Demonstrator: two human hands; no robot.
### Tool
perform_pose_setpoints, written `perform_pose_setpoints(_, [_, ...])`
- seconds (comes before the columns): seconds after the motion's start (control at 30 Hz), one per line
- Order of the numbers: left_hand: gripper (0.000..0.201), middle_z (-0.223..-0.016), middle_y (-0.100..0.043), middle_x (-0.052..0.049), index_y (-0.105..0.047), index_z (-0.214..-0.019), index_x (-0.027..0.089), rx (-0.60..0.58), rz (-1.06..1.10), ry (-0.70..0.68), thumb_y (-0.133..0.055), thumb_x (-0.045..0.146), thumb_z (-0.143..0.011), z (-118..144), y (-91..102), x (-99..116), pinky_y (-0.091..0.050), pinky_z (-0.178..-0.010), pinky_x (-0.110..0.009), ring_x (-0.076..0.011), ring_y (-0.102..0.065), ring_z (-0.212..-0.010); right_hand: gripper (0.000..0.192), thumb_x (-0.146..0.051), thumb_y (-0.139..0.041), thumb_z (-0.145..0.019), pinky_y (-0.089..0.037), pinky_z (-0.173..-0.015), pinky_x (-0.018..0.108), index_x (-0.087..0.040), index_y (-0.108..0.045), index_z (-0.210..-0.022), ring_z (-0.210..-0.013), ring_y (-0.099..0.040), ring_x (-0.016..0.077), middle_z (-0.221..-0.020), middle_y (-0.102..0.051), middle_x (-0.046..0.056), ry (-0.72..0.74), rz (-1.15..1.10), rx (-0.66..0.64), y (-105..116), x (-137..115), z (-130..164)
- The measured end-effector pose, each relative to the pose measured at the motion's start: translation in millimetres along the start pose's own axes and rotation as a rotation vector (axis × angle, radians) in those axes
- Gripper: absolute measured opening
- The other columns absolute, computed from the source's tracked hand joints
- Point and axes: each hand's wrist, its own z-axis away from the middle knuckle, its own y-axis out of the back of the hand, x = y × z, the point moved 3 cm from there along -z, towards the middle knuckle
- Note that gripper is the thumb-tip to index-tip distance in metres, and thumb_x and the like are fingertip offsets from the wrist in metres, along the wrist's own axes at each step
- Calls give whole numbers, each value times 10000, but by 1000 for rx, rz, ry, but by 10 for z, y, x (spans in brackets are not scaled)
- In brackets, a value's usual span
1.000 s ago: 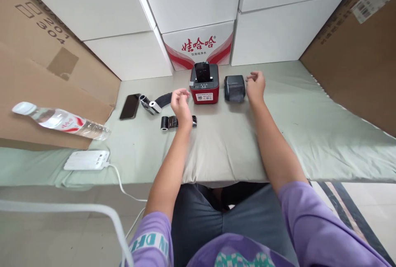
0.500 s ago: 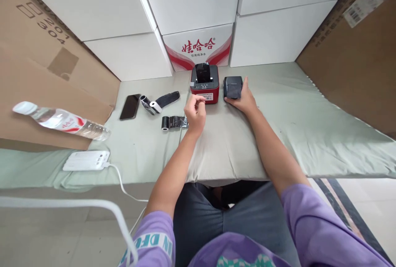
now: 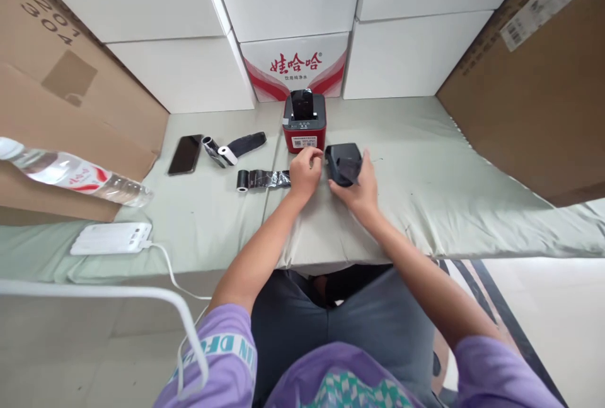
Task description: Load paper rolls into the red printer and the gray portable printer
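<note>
A small black box-shaped printer [image 3: 343, 161] is lifted slightly above the pale green cloth, gripped from below and the right by my right hand [image 3: 359, 190]. Close on its left is my left hand [image 3: 305, 171], fingers curled, fingertips at the printer's left edge; whether it grips is unclear. Behind them a red and black label printer [image 3: 304, 119] stands with its lid up. A black ribbon roll [image 3: 261, 178] lies just left of my left hand.
A phone [image 3: 185, 154] and a second roll with a white core [image 3: 231, 148] lie at the back left. A water bottle [image 3: 70, 173] and a white power strip [image 3: 111, 238] are at far left. White cartons [image 3: 293, 67] and brown cardboard [image 3: 529, 86] wall in the table.
My right hand took hold of the black printer and pulled it from beside the red printer toward me. My left hand moved right, from over the ribbon roll to the printer's left edge.
</note>
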Motion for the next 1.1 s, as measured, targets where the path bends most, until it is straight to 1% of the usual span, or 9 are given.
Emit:
perform_pose_setpoints(0.13, [364,-1011,-814,-40,-762,-1011,181,4,79,51,-436,85,-882,115,258,59,-605,-910,-300,-176,-777,-924,1142,-421,-804,-767,-472,-1127,629,-133,-135,-1647,-1421,-473,453,-1535,-449,286,33,-9,-114,-212,-307,426])
perform_pose_setpoints(0.27, [448,-1155,-813,-70,-783,-1165,171,0,12,124,-449,70,-883,479,517,46,-579,-1069,-360,-220,-767,-1121,1128,-384,-764,-816,-449,-1153,633,-119,-69,-1664,-1474,-413,458,-1587,-369,304,38,30,-147,-397,-457,562])
perform_pose_setpoints(0.37, [535,-1294,-766,-84,-748,-1287,167,-79,23,218,-441,41,-867,700,508,-67,-558,-1126,-369,-225,-727,-1229,1229,-390,-790,-782,-481,-1123,613,-101,9,-1670,-1439,-464,454,-1561,-395,320,36,-25,-181,-342,-389,527])
perform_pose_setpoints(0.47, [580,-1358,-734,-76,-710,-1350,172,-100,88,262,-426,28,-866,752,430,-170,-539,-1158,-360,-209,-690,-1293,1400,-406,-878,-654,-476,-1140,595,-121,38,-1673,-1434,-486,433,-1558,-443,289,71,-169,-362,-126,-214,270])
perform_pose_setpoints(0.57, [591,-1338,-746,-57,-716,-1336,190,-89,103,289,-429,17,-849,732,384,-228,-525,-1174,-351,-193,-692,-1288,1139,-312,-835,-650,-419,-1211,573,-195,-275,-1635,-1430,-528,374,-1575,-508,190,158,-291,-754,20,-64,-167])
perform_pose_setpoints(0.63, [596,-1326,-753,-54,-718,-1327,197,-86,95,288,-426,13,-841,729,374,-243,-529,-1170,-350,-187,-701,-1273,805,-239,-728,-708,-446,-1192,536,-202,-519,-1485,-1364,-596,328,-1470,-628,147,104,-369,-833,-17,5,-471])
perform_pose_setpoints(0.73, [593,-1310,-760,-79,-706,-1332,177,-96,52,253,-412,14,-843,750,368,-240,-544,-1149,-359,-193,-716,-1250,433,-202,-612,-759,-480,-1145,510,-185,-686,-1185,-1181,-692,283,-1194,-766,117,-16,-468,-558,-272,29,-741])
perform_pose_setpoints(0.87, [620,-1231,-786,-105,-680,-1369,194,-154,-209,157,-465,37,-809,783,344,-187,-542,-1105,-432,-257,-742,-1159,201,-340,-471,-902,-541,-1050,445,-231,-626,-971,-1004,-726,227,-937,-784,48,-175,-678,-156,-589,28,-636])
perform_pose_setpoints(1.1, [600,-1175,-786,-156,-671,-1370,154,-245,-411,101,-477,49,-812,759,331,-95,-499,-1040,-477,-315,-729,-1102,564,-796,-436,-908,-561,-968,400,-252,-543,-1011,-978,-748,232,-943,-782,77,-196,-890,-175,-583,48,-540])
